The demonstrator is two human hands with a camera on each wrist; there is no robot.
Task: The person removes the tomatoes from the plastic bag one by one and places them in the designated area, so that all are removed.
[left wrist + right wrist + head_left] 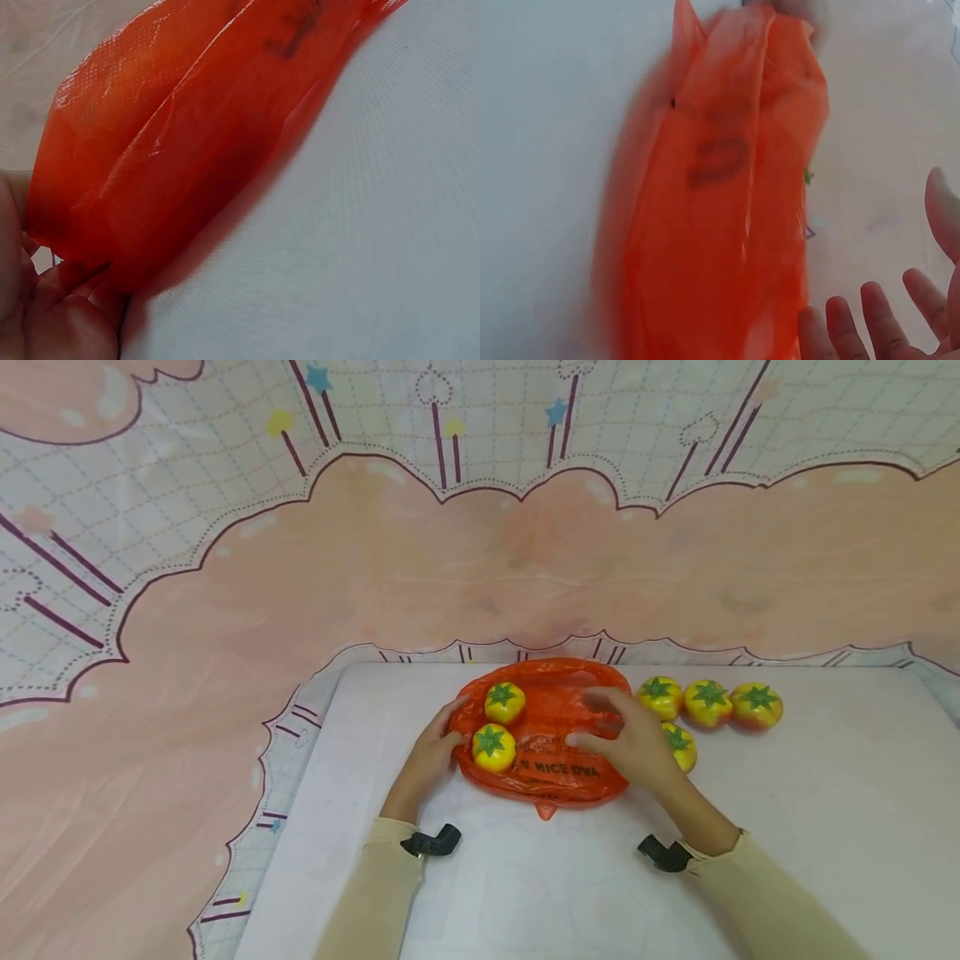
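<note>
A red plastic bag (558,727) lies spread with its mouth facing up, dark lettering on its inner side. Two yellow toy fruits with green star-shaped leaf tops sit in its left part, an upper one (505,702) and a lower one (494,747). My left hand (431,756) grips the bag's left edge; the left wrist view shows thumb and fingers around the plastic (187,142). Over the bag's right side is my right hand (637,735), fingers spread apart and holding nothing. In the right wrist view its fingers (881,322) stand beside the bag (727,202).
Right of the bag, three yellow-red toy fruits (708,704) stand in a row at the back of the white table (840,793). Another toy fruit (681,747) is partly hidden behind my right hand. A patterned cloth backdrop (480,577) rises behind the table.
</note>
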